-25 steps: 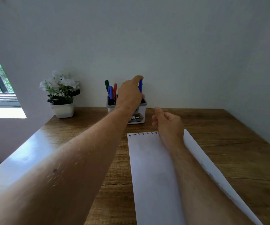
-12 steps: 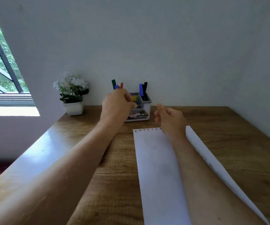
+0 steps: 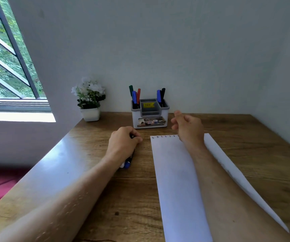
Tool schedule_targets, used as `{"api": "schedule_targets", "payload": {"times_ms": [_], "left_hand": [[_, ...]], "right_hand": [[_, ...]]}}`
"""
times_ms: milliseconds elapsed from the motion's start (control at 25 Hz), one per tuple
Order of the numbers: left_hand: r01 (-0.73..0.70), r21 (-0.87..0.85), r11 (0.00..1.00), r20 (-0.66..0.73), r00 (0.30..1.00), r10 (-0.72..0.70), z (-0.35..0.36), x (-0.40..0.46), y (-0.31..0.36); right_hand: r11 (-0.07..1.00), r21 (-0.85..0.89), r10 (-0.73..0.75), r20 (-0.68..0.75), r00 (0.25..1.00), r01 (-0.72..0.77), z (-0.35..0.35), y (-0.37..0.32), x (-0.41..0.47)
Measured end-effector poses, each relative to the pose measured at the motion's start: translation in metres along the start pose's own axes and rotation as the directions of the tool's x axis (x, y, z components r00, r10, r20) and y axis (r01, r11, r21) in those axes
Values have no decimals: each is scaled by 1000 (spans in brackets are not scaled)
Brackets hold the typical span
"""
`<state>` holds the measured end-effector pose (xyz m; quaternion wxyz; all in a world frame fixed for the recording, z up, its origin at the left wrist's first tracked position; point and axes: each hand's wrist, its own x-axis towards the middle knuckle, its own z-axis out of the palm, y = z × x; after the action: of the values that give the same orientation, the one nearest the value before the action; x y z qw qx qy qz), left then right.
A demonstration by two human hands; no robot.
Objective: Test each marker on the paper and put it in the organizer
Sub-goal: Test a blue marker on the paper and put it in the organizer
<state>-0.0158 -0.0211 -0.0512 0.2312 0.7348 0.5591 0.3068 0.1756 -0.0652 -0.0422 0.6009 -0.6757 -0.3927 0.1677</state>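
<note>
Progress: I count five markers standing in the organizer [image 3: 150, 112], three in its left compartment [image 3: 135, 96] and two in its right [image 3: 160, 96]; a row of small test marks [image 3: 165, 136] runs along the paper's [image 3: 175, 180] far edge
Remaining: at least the markers under my left hand [image 3: 123, 142], to be tested and stowed, I judge
Left grip: fingers curled down on a bundle of markers [image 3: 127, 164] lying on the counter [image 3: 132, 198], blue and white ends showing by the wrist
Right grip: right hand [image 3: 188, 127] hovers above the paper's far corner, fingers loosely apart, holding nothing
Uncertain: how many markers the bundle holds I cannot tell
</note>
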Motion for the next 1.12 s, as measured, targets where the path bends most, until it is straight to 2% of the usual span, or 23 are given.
{"api": "schedule_targets", "payload": {"times_ms": [120,200,280,360,520,640,960,1040,1120], "left_hand": [[-6,-25,1000,14,1000,6,15,3,10],[-49,6,999,-39,998,49,20,3,14],[-128,141,982,-148,978,149,19,2,18],[-138,274,952,-179,965,191,13,2,27],[1,580,815,-54,998,37,7,9,50],[6,637,771,9,1000,-16,12,11,58],[21,521,853,-1,1000,-24,14,14,60],[20,407,913,-41,999,-4,11,15,61],[-26,182,983,-57,998,37,7,18,66]], "right_hand": [[1000,-2,-2,4,1000,2,0,-1,1],[1000,5,0,2,1000,0,0,0,2],[1000,11,1,-3,1000,-1,0,0,2],[1000,8,-4,-9,1000,4,1,0,3],[1000,5,-10,-9,1000,10,3,-1,2],[1000,8,-11,-12,1000,11,2,-1,2],[1000,15,-7,-5,1000,7,2,-1,1],[999,35,9,16,1000,-9,1,-2,1],[996,84,5,114,993,-15,1,-2,0]]}}
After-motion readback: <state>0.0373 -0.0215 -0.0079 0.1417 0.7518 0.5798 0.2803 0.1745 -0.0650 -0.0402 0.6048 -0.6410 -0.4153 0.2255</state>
